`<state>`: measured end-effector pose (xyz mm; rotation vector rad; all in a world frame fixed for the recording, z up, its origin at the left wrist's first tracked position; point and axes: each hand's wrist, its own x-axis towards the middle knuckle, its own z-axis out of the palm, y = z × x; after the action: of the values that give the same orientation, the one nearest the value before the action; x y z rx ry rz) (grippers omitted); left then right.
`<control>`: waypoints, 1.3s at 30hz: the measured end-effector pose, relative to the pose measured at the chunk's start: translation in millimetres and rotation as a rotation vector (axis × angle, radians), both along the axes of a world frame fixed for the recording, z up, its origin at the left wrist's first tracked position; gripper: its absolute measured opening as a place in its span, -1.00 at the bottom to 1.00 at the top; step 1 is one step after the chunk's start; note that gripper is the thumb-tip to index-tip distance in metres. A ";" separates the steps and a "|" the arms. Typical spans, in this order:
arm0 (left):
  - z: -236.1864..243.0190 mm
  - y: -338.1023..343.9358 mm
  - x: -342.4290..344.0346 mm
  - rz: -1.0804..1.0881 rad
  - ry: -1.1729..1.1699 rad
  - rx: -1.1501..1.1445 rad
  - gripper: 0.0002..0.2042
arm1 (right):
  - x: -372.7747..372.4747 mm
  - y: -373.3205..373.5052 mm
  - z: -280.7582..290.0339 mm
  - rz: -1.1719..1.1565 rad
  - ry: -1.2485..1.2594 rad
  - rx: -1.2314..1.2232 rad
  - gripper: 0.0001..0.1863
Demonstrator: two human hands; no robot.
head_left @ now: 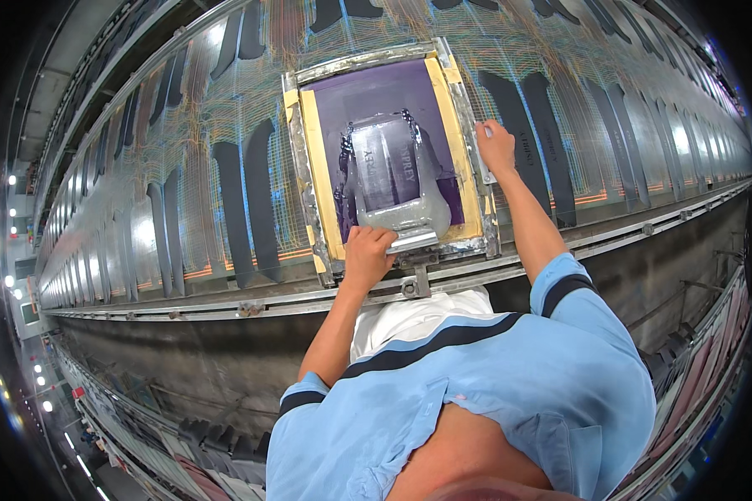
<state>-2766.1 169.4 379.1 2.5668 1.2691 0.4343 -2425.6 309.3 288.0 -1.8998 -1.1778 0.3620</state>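
Note:
A screen-printing frame (296, 150) with a purple mesh (393, 83) and yellow tape (309, 129) along its sides lies on the long table before me. Thick grey-clear ink (430, 209) is pooled and smeared over the mesh, with dark lettering showing through. My left hand (368, 255) is closed round the left end of a metal-edged squeegee (414, 240), which lies across the near part of the mesh against the ink. At the frame's right side my right hand (497, 146) is closed on the outer edge.
Pairs of dark fabric pieces (246, 213) lie in rows on the table to both sides of the frame, some to the right (547, 134) bearing print. Coloured guide lines cross the tabletop. A metal rail (184, 309) runs along the near edge, with a bracket (418, 284) at the frame.

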 end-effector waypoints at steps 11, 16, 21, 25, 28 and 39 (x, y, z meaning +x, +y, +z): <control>37.7 185.3 23.7 -0.057 -0.038 0.105 -0.81 | -1.0 -7.1 14.2 -0.003 0.080 0.046 -0.65; 13.0 177.8 21.5 0.003 -0.136 0.182 -0.69 | 5.8 -2.7 10.5 0.063 0.124 0.045 -0.65; -20.5 21.6 15.6 0.058 -0.101 0.221 -0.60 | 14.5 4.9 45.6 0.072 0.017 0.010 -0.63; -8.2 -17.0 11.6 0.091 -0.077 0.152 -0.54 | 10.3 3.5 45.4 0.088 0.055 0.021 -0.65; 2.5 -15.9 25.0 0.126 -0.042 0.067 -0.54 | 18.3 -4.8 32.5 0.130 0.115 -0.014 -0.64; 18.9 -11.4 24.0 0.677 -0.034 0.190 -0.79 | 12.4 -5.4 17.0 0.144 0.127 0.121 -0.65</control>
<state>-2742.1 157.9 398.0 2.1811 2.1612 0.7435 -2413.2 303.9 304.9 -1.6686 -1.2271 0.4720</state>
